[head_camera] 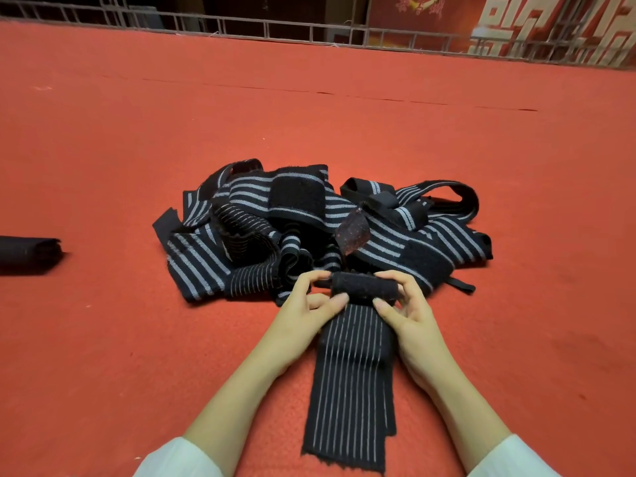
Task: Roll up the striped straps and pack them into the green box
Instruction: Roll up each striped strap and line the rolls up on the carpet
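One striped strap (pixel 351 373), laid on the red carpet (pixel 137 339), is barely rolled at its far end, pinched there by the left hand (pixel 309 306) and right hand (pixel 407 316); the pile (pixel 303 218) beyond is left unrolled, and no green box is seen.

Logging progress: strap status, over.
Left hand, right hand grip strap at rolled end. Rest lies flat, unrolled. Loose pile just beyond, not blocking.

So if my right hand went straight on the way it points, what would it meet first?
Your right hand is pinching the strap's rolled end. Going on, it would likely run into the pile of striped straps just beyond, though depth is hard to judge.
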The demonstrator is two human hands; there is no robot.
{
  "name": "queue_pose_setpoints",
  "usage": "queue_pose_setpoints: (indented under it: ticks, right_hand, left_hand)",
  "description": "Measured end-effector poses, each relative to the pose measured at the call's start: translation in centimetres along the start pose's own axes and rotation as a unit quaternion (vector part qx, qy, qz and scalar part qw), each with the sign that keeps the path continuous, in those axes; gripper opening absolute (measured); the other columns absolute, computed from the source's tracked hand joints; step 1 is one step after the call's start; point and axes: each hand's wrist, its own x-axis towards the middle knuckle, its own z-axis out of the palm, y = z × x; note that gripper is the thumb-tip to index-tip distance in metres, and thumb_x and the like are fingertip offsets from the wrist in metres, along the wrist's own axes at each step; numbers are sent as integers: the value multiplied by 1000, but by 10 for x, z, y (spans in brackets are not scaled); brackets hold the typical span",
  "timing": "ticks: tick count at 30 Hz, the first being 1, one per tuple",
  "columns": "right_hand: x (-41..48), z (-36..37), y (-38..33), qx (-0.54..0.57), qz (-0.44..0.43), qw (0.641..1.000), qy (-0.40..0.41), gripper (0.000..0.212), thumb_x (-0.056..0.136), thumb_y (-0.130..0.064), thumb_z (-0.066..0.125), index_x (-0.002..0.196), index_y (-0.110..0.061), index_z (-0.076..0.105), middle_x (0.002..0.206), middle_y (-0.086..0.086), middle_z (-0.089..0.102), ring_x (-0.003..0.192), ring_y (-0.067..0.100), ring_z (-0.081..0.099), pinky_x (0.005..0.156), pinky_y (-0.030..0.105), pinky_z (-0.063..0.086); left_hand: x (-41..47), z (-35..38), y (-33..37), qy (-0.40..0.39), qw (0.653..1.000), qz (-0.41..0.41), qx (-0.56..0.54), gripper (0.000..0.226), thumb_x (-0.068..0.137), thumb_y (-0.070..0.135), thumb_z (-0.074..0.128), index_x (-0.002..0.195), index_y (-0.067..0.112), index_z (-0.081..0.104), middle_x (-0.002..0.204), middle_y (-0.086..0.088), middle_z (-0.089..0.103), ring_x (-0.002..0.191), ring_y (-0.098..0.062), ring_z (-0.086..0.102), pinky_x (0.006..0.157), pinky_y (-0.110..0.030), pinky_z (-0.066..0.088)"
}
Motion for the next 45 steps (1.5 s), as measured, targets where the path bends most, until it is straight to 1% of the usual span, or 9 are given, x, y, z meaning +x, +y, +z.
queue_pose_setpoints:
  ticks: [4, 12, 19, 26, 33, 37, 40, 42, 45]
  right_hand:
    - [-1, -1, -1, 33, 20, 999, -31, 34, 84, 12, 57, 108, -11, 57, 98, -1, 66, 90, 9, 64, 77, 21, 52]
    - [1, 7, -1, 73, 113, 991, -22, 44, 86, -30, 54, 129, -21, 50, 122, 5, 64, 107, 11, 63, 85, 23, 50]
    - [-3, 3, -2, 6, 84, 996, -33, 33, 87, -19, 64, 119, -19, 57, 114, 8, 65, 98, 14, 65, 81, 27, 53]
    - [-2, 5, -2, 47, 119, 991, -34, 48, 78, -20, 65, 125, -17, 53, 116, 6, 66, 104, 12, 65, 80, 21, 52]
    - [-3, 3, -2, 25, 59, 997, -41, 45, 85, 15, 54, 123, -8, 50, 115, 4, 62, 96, 3, 66, 80, 17, 50]
    - [-2, 2, -1, 20, 61, 997, -43, 42, 81, -5, 71, 119, -15, 55, 105, -3, 67, 93, 5, 66, 78, 20, 51]
    - [-2, 4, -4, 18, 74, 997, -30, 40, 78, -34, 77, 111, -18, 61, 100, -4, 68, 89, 7, 66, 75, 22, 53]
    - [-3, 3, -5, 10, 58, 998, -23, 29, 84, -23, 64, 110, -12, 59, 97, -4, 67, 82, 4, 65, 70, 20, 53]
    - [-5, 2, -6, 3, 49, 998, -35, 31, 84, -16, 59, 114, -9, 55, 93, -9, 70, 82, 8, 66, 71, 24, 55]
  left_hand:
    - [1, 0, 1, 4, 1000, 17, -13, 40, 84, 45, 52, 120, 33, 60, 88, -4, 62, 77, -11, 58, 66, -20, 47]
    - [-1, -4, -2, -15, 997, 76, 12, 28, 90, 6, 63, 111, 24, 59, 113, -10, 63, 94, -16, 66, 83, -26, 53]
    - [-1, -3, 1, -12, 998, 69, -2, 38, 88, 15, 65, 124, 21, 55, 114, -9, 66, 100, -12, 65, 80, -21, 50]
    - [0, -8, 0, 9, 992, 121, 36, 25, 81, 9, 69, 105, 14, 62, 107, 2, 65, 100, -8, 63, 85, -20, 49]
    - [0, -5, 1, 4, 997, 72, -9, 34, 86, 29, 67, 120, 28, 59, 112, 3, 65, 101, -10, 63, 79, -22, 52]
    - [-3, -4, 5, 11, 997, 72, -3, 21, 90, 15, 60, 109, 9, 64, 94, 3, 65, 70, 0, 60, 54, -11, 44]
    - [-3, -7, 2, 6, 993, 104, 46, 20, 85, 8, 70, 101, 19, 69, 112, 4, 65, 93, -4, 65, 66, -15, 48]
    - [-3, -8, 0, 1, 990, 118, 78, 24, 79, 15, 72, 99, 29, 70, 117, 10, 63, 110, -8, 61, 83, -22, 49]
    - [-4, -4, 2, -8, 999, 52, 2, 36, 82, 26, 67, 118, 28, 62, 118, 5, 64, 96, -8, 64, 70, -19, 50]
